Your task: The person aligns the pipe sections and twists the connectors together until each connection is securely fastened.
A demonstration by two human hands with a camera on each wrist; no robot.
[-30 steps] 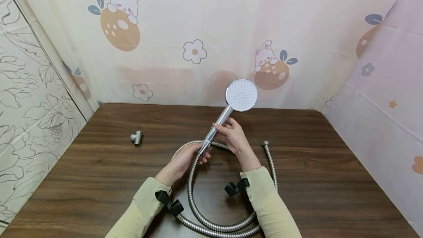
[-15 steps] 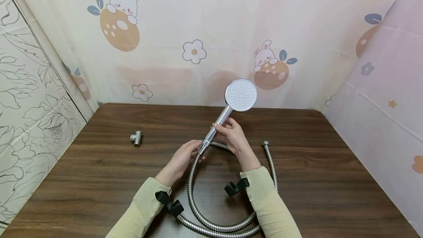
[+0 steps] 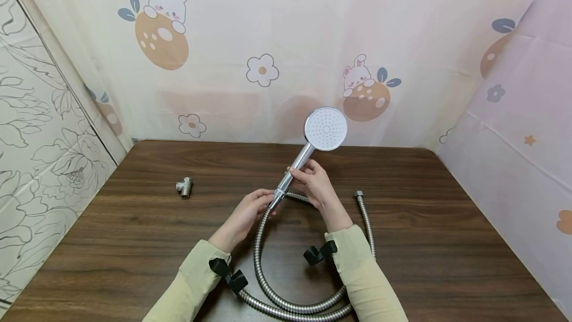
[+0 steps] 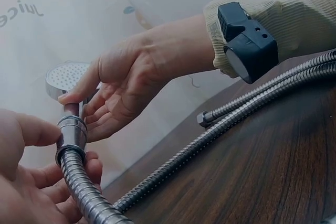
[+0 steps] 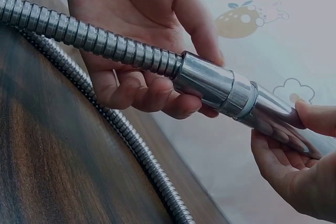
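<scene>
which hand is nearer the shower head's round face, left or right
Right. The right hand's grip is on the handle, just below the round face; the left hand's grip is farther down, on the hose connector.

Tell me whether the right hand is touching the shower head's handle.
Touching. The right wrist view shows the right hand gripping the handle, with its thumb on one side and its fingers against the other.

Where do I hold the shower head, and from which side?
Probably the handle, from the right, as the right grip does: it's slim and straight, and the left grip is on the other side, by the hose.
</scene>
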